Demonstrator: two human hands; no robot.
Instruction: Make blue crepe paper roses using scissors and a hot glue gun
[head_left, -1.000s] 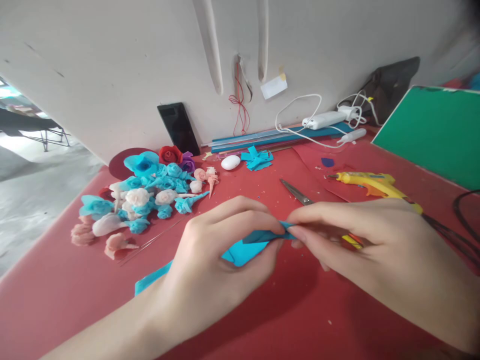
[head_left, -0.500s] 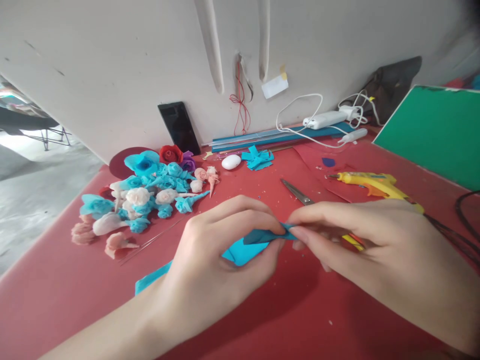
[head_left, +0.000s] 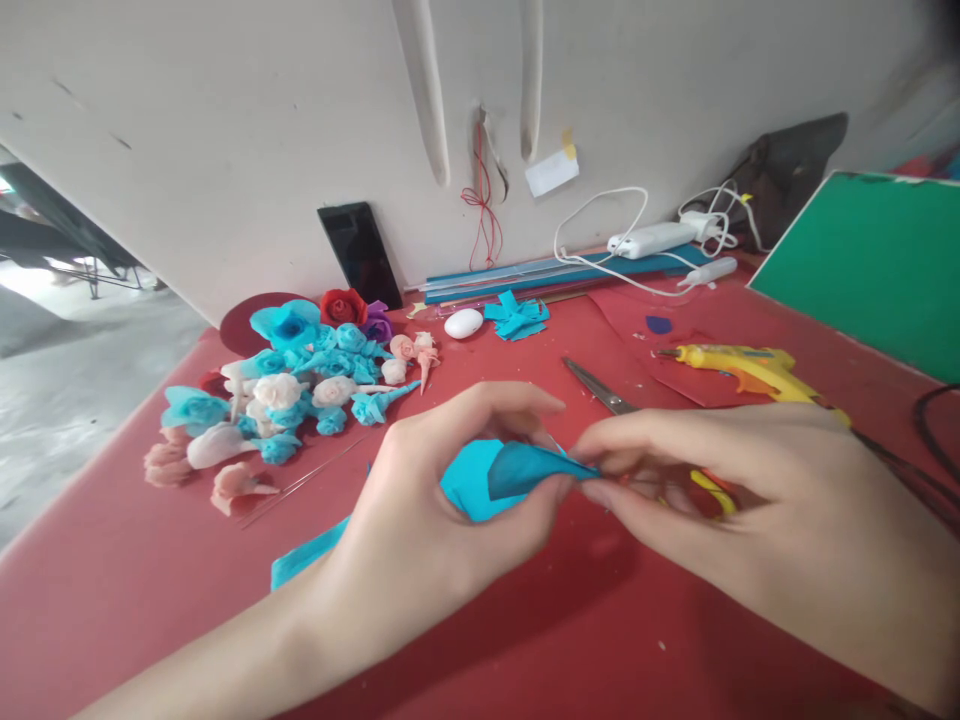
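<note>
So I had the blue paper [head_left: 471, 482] right between my two hands, held up over the table with its narrow end pointing right. My right hand [head_left: 772, 500] was pinching that tip between thumb and index finger, and my left hand [head_left: 406, 500] was holding the wider part, thumb along the near edge and index finger lifted off it; the fingers behind were mostly hidden. All this was over a red tabletop [head_left: 487, 655] set against a scuffed pale wall [head_left: 262, 130], with a black phone [head_left: 360, 255] leaning there. Fake flowers [head_left: 277, 392] were heaped off to my left, near the table's slanting left edge, and past that you could see grey floor [head_left: 127, 400]. Scissors [head_left: 600, 385] poked out from behind my right hand, a yellow glue gun [head_left: 739, 366] lay just beyond it, and a green board [head_left: 870, 270] boxed in the far right. Most of my elbow room was the stretch of red nearest me, below both hands.
</note>
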